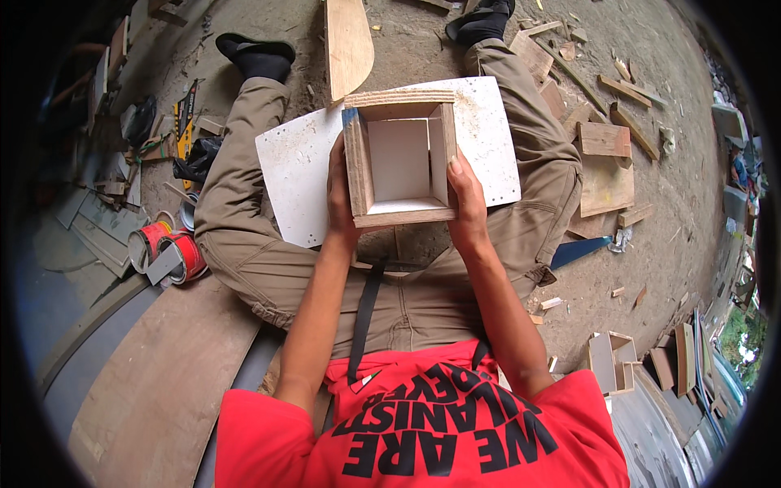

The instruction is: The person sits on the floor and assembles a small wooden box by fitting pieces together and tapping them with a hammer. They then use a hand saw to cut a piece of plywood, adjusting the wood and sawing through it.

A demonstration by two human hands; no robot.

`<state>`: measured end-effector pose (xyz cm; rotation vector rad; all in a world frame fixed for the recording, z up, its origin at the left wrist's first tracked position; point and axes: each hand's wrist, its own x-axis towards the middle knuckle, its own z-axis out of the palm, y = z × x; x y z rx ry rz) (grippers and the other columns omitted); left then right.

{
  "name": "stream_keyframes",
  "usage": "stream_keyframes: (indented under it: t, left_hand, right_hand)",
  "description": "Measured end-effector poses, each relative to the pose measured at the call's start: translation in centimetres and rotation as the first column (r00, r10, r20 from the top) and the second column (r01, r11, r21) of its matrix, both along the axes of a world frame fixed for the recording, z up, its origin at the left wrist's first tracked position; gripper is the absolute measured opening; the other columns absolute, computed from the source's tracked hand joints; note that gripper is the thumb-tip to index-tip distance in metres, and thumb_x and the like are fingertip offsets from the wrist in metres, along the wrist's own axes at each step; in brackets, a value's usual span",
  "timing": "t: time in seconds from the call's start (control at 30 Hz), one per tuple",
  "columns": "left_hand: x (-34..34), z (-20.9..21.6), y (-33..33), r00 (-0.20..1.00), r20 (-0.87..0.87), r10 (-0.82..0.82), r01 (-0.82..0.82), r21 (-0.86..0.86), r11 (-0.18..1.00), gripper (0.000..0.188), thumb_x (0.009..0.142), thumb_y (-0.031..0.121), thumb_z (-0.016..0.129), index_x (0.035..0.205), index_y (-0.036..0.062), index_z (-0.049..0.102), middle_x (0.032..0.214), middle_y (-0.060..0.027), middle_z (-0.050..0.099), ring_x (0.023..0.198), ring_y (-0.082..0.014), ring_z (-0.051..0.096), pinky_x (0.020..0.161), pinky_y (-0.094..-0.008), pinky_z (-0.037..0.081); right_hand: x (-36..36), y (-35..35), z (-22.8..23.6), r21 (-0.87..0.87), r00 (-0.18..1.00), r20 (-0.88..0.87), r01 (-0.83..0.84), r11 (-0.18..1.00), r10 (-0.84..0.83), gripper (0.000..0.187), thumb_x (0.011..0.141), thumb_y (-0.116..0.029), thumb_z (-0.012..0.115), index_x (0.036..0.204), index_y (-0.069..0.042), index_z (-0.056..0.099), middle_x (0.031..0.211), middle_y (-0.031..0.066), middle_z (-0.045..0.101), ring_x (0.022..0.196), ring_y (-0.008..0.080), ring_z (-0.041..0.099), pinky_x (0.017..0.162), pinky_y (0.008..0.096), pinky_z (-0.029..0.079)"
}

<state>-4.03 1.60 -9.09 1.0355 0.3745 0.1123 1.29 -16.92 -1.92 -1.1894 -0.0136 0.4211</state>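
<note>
A small open wooden box (358, 175) is held up between my two hands, its open side facing me. Its walls are plywood with raw edges, white on the inside, and a blue mark shows at the upper left corner. My left hand (340, 195) is pressed against the left wall, most of its fingers hidden behind it. On the right wall lies the thumb of my right hand (466, 199), the other fingers out of sight. Beneath the box, a white board (293, 175) with small holes along its edges lies between my legs.
A rounded plywood piece (348, 49) lies beyond the box. Red cans (185, 259) and a yellow-black saw-like tool (185, 118) are at the left. Wood offcuts (606, 140) and a blue-bladed tool (579, 250) lie right. A compartmented box (612, 362) stands lower right.
</note>
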Motion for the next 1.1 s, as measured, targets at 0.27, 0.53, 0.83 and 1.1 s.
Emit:
stream_keyframes:
  t: [0.27,0.53,0.83,1.1]
  left_hand:
    - [0.0,3.7,-1.6,0.999,-0.030,0.031,-0.027,0.150,0.988,0.058,0.108,0.044,0.027,0.151,0.0058,0.033,0.146,-0.0114,0.045,0.133,-0.0218,0.047,0.113,-0.0358,0.037]
    - [-1.1,2.4,-0.3,0.998,-0.058,-0.013,0.022,0.154,0.988,0.069,0.107,0.052,0.025,0.153,0.0011,0.028,0.149,-0.0134,0.042,0.138,-0.0253,0.040,0.115,-0.0384,0.033]
    - [-5.7,5.4,1.1,0.881,-0.237,-0.408,0.391,0.852,0.348,0.106,0.075,0.054,0.079,0.154,0.0047,0.028,0.157,-0.0216,0.031,0.148,-0.0361,0.025,0.121,-0.0526,0.012]
    - [-4.1,3.0,-1.4,0.942,-0.226,-0.248,0.304,0.888,0.344,0.091,0.077,0.041,0.082,0.149,0.0080,0.037,0.151,-0.0159,0.043,0.146,-0.0339,0.030,0.120,-0.0569,0.014]
  right_hand:
    - [0.2,-0.3,0.2,-0.043,0.996,0.068,0.063,0.997,-0.060,0.063,0.103,-0.029,0.047,0.149,0.010,0.032,0.146,0.0197,0.046,0.138,0.0226,0.039,0.114,0.0330,0.030]
    - [-0.1,-0.9,-1.0,-0.125,0.993,0.104,0.065,0.990,-0.052,0.068,0.102,-0.032,0.050,0.150,0.010,0.028,0.151,0.0242,0.038,0.139,0.0269,0.038,0.115,0.0362,0.029]
    - [0.7,-1.0,-0.9,-0.012,0.999,0.035,-0.002,1.000,0.002,0.082,0.097,-0.036,0.056,0.152,0.011,0.017,0.152,0.0303,0.033,0.142,0.0328,0.035,0.116,0.0401,0.027]
    - [0.9,-0.8,-1.3,0.000,0.998,0.057,-0.008,1.000,0.008,0.078,0.096,-0.036,0.053,0.151,0.011,0.023,0.149,0.0260,0.038,0.139,0.0299,0.039,0.115,0.0386,0.028]
